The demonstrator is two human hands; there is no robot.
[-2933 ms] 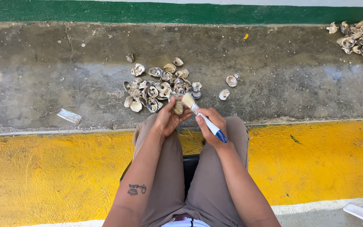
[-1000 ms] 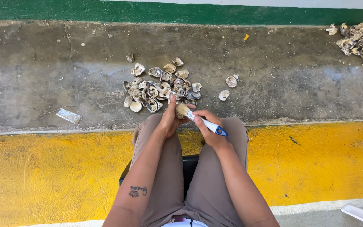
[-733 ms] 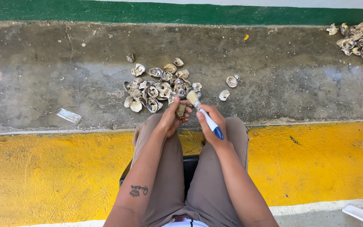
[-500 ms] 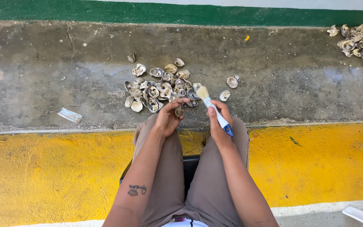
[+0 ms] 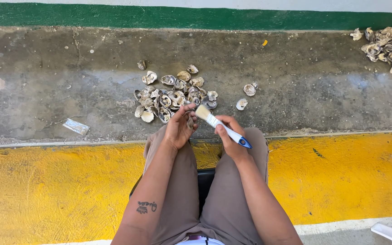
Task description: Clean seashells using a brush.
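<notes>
A small grey-brown oyster shell (image 5: 189, 121) sits pinched in the fingers of the left hand (image 5: 178, 129), held just above the person's knees at the near edge of the concrete floor strip (image 5: 69, 77). The right hand (image 5: 230, 138) is closed around a small paintbrush with a white-and-blue handle and pale bristles (image 5: 218, 124); the bristle end points toward the shell and sits just beside it, though whether it touches cannot be told. The two hands are close together but apart.

Just beyond them, a loose pile of rough grey oyster shells (image 5: 173, 95) lies on the concrete, with a few stray shells (image 5: 246, 95) to its right. A second heap of shells (image 5: 391, 50) lies at the far right. A crumpled silvery wrapper (image 5: 75, 126) lies to the left. A yellow painted band (image 5: 46, 186) runs under the person's khaki-trousered legs (image 5: 184, 195), and a green stripe (image 5: 114, 16) borders the far side.
</notes>
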